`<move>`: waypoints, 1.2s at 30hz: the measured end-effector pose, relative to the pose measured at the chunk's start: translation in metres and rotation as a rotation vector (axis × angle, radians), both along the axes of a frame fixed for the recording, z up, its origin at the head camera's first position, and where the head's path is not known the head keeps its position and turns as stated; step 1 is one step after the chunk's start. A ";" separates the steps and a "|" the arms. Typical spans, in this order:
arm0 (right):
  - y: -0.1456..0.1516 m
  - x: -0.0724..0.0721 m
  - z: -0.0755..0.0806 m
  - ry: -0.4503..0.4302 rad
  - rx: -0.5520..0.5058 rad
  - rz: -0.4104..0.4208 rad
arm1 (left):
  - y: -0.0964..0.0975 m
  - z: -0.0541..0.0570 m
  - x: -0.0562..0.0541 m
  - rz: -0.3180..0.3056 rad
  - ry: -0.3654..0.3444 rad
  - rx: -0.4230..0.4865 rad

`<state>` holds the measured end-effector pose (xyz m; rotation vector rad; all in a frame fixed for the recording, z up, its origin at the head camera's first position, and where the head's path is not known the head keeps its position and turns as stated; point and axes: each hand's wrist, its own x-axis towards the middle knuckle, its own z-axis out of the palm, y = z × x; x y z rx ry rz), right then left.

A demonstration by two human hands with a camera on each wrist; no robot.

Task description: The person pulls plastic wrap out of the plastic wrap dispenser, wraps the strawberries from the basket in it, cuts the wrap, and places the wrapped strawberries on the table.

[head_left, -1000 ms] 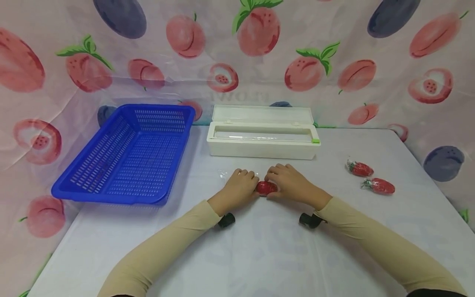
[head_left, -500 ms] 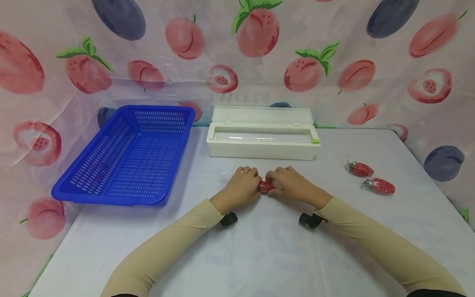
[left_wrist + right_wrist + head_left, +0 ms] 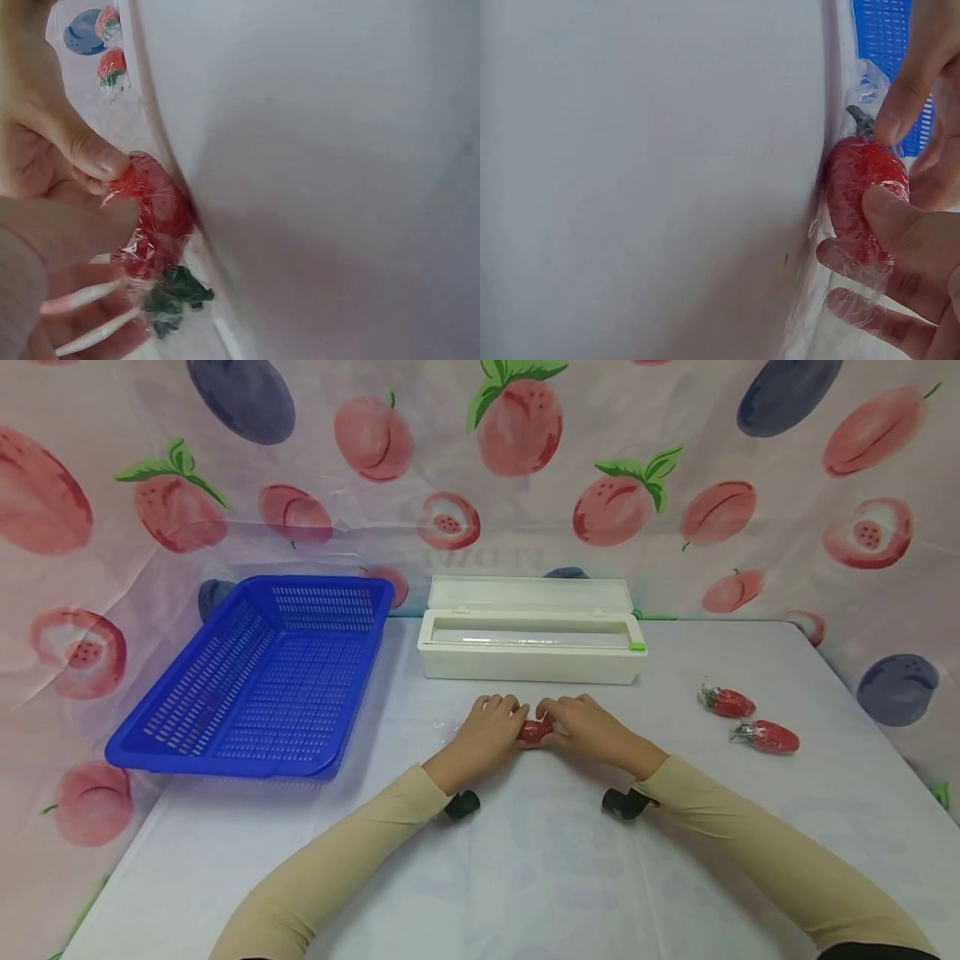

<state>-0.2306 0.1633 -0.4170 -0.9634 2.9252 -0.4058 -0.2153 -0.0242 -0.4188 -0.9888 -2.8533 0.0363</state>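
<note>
Between both hands, at the middle of the table, is a red strawberry (image 3: 534, 734) wrapped in clear plastic film. My left hand (image 3: 483, 732) grips its leafy end, and my right hand (image 3: 592, 727) pinches the opposite end between thumb and fingers. In the left wrist view the strawberry's green leaves (image 3: 177, 297) show through the crinkled film. Film (image 3: 870, 81) bunches up past the stem in the right wrist view, and more trails below the right fingers. Two other wrapped strawberries, one farther back (image 3: 727, 702) and one nearer (image 3: 767, 737), lie apart on the right.
A white cling film box (image 3: 532, 662) with its lid raised and a roll inside stands just behind the hands. On the left is a blue perforated basket (image 3: 225, 760). Fruit-patterned cloth (image 3: 525, 527) hangs behind the white-covered table (image 3: 555, 877).
The wrapped strawberry has shifted slightly left and away from me, with both hands still around it. My left hand has moved a little rightward, closer to the right hand, covering more of the strawberry.
</note>
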 end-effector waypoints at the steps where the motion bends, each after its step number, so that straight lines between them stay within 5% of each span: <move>1: 0.000 0.000 0.000 0.003 0.003 -0.009 | 0.000 0.000 0.000 -0.002 0.003 0.001; 5: 0.000 0.000 0.000 0.029 0.019 -0.019 | 0.000 0.002 0.000 -0.014 -0.002 -0.018; 15: -0.001 0.004 0.004 0.019 0.079 0.032 | 0.002 0.002 0.000 0.033 -0.151 -0.087; 19: 0.002 0.005 0.003 -0.002 0.061 -0.031 | 0.002 0.001 0.001 0.062 -0.103 -0.053; 26: 0.001 0.012 0.006 0.134 0.138 -0.057 | 0.004 0.000 0.005 0.130 0.000 -0.084; 33: 0.007 0.016 0.014 -0.039 0.066 0.050 | 0.003 0.001 0.005 0.151 0.003 -0.060; 36: 0.007 0.013 0.011 -0.015 0.079 0.054 | 0.002 0.000 0.004 0.148 0.001 -0.050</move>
